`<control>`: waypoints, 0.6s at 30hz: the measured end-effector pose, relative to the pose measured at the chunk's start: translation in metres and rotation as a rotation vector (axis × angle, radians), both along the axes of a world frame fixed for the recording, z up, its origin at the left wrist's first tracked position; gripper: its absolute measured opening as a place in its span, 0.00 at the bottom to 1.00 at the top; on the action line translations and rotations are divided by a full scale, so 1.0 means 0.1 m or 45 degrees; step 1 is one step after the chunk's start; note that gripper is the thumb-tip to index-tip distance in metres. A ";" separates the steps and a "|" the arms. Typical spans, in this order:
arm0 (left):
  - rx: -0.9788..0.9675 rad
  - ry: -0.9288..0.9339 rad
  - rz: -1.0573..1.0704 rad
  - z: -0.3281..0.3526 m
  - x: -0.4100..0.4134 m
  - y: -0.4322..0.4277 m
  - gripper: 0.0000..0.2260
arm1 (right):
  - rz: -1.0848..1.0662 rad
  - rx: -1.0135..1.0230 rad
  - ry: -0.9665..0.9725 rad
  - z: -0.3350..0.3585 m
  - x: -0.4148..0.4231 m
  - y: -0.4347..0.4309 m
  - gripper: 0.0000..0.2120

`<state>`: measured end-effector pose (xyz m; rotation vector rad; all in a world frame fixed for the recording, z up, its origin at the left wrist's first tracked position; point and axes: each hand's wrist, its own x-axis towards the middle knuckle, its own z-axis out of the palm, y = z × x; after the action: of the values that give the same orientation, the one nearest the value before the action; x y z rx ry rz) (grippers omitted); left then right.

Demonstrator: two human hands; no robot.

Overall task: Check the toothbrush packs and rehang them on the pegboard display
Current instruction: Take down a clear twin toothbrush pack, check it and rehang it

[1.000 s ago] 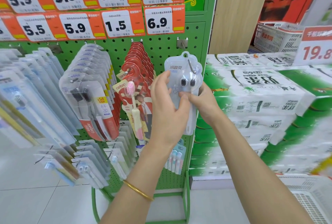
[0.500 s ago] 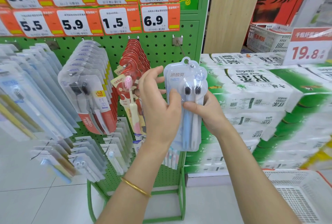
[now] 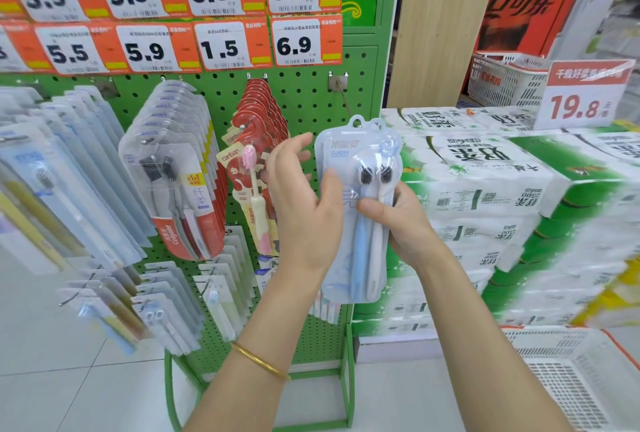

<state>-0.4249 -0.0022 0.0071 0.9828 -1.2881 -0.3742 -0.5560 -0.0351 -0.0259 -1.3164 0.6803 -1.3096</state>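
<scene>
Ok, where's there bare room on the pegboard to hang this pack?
The bare peg under the lower 6.9 tag, between the red packs and the green post, is free. Left of that, Colgate packs and the lower rows are crowded.

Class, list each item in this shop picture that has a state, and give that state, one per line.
twin toothbrush pack, upright, held off the peg
peg, bare
left hand, holding the pack, thumb on its front
right hand, gripping the pack
Colgate packs, hanging
red canban packs, hanging
tissue packs, stacked
</scene>
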 end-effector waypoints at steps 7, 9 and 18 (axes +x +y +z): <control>0.140 0.136 -0.124 0.01 0.01 0.05 0.17 | 0.010 0.013 -0.023 0.01 0.00 0.07 0.39; 0.210 0.160 -0.196 0.02 0.03 0.07 0.12 | 0.033 0.021 -0.027 0.00 -0.01 0.09 0.40; 0.169 0.145 -0.238 0.02 0.09 0.12 0.18 | 0.050 0.076 -0.075 -0.04 0.04 0.13 0.44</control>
<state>-0.4161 0.0093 0.0094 0.9403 -1.2669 -0.6580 -0.5516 -0.0226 -0.0299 -1.2324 0.6453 -1.2820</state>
